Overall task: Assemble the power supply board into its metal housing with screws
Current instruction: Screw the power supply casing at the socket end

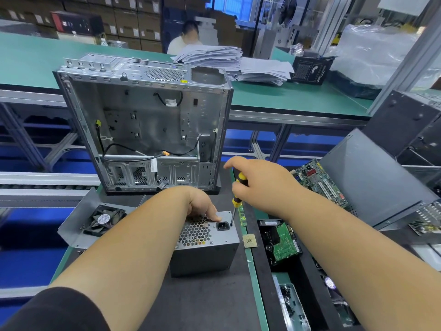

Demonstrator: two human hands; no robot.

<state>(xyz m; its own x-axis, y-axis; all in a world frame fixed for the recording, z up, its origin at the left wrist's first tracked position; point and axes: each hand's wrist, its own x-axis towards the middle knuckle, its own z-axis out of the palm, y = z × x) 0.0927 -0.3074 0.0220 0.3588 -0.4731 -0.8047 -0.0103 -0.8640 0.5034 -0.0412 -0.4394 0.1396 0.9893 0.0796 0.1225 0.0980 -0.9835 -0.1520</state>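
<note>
A grey metal power supply housing [205, 256] stands on the dark mat, its honeycomb grille and black mains socket facing up. My left hand [202, 204] grips its far top edge, thumb lying on the top face beside the socket. My right hand [257, 180] holds a yellow-and-black screwdriver [238, 189] upright. The screwdriver's tip rests at the housing's far right top corner, next to the socket. The board inside shows only faintly through the grille.
An open computer case [148, 125] stands behind the housing. A black fan [103, 219] lies in a metal cover at left. To the right lie a memory stick [242, 215], a CPU chip [249, 241], a hard drive [282, 243], a motherboard [322, 182] and a screw tray [290, 304].
</note>
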